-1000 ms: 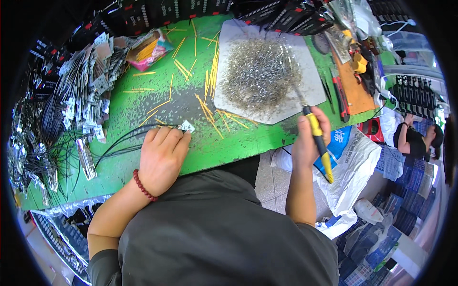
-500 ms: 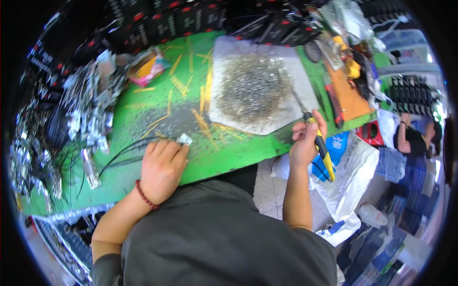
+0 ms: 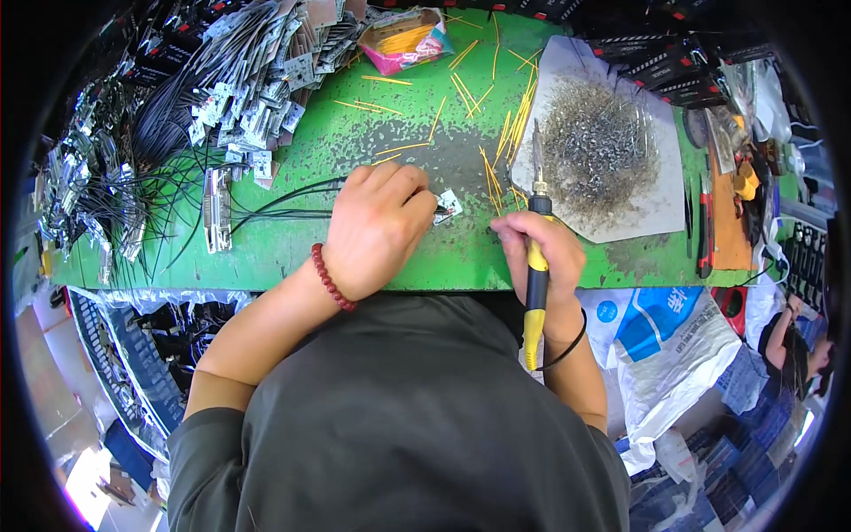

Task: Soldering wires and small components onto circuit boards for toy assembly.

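Observation:
My left hand (image 3: 381, 226), with a red bead bracelet on its wrist, is closed over the near ends of black wires. A small white circuit board (image 3: 450, 206) sticks out past its fingertips just above the table. My right hand (image 3: 554, 253) grips a yellow-and-black soldering iron (image 3: 537, 284). The iron's thin metal tip points away from me, beside the left edge of a white sheet (image 3: 660, 191). On that sheet lies a heap of small grey metal bits (image 3: 598, 133). Black wires (image 3: 284, 202) run left from my left hand to a silvery metal part (image 3: 216, 210).
A big pile of wired boards (image 3: 257, 84) fills the left of the green table (image 3: 292, 262). Thin yellow sticks (image 3: 461, 93) lie scattered near a pink box (image 3: 406, 40). Red-handled pliers (image 3: 706, 230) lie at the right. A white sack (image 3: 674, 355) hangs below the edge; a person (image 3: 784, 341) is beyond.
My view has turned right and the scene has shifted. The soldering iron has swung upright and come left, closer to my left hand and the small board.

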Demonstrator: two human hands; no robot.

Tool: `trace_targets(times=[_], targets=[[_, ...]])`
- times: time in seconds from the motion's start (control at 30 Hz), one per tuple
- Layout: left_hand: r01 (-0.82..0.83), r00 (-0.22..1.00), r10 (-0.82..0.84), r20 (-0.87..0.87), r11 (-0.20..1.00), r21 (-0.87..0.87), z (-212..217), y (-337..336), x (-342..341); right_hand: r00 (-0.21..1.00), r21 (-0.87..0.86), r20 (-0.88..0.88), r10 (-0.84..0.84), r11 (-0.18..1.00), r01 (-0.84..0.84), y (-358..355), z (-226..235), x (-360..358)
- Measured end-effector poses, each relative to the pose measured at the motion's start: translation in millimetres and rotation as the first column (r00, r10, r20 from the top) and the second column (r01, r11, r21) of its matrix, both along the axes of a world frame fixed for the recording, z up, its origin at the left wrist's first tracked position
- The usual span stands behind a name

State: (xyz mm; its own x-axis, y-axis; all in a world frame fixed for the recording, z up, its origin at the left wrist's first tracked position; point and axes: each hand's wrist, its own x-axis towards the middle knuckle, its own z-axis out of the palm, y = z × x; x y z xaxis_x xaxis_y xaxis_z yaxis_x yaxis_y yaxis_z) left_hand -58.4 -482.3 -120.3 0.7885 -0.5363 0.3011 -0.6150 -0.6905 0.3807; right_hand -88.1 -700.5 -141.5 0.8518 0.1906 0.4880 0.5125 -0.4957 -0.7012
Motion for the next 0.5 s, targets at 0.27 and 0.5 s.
trace_targets(times=[0.27, 0.5], targets=[[0.004, 0.998, -0.009, -0.069, 0.997, -0.082, -1.4, 4.3, -3.1, 0.986, 0.076, -0.121, 0.118, 0.991, -0.11, 16.3, 2.8, 6.1], [0.0, 0.991, -0.03, -0.129, 0.974, -0.228, 10.1, 10.3, -7.8, 0.962, 0.216, -0.192, 0.195, 0.964, -0.153, 30.5, 2.5, 7.3]])
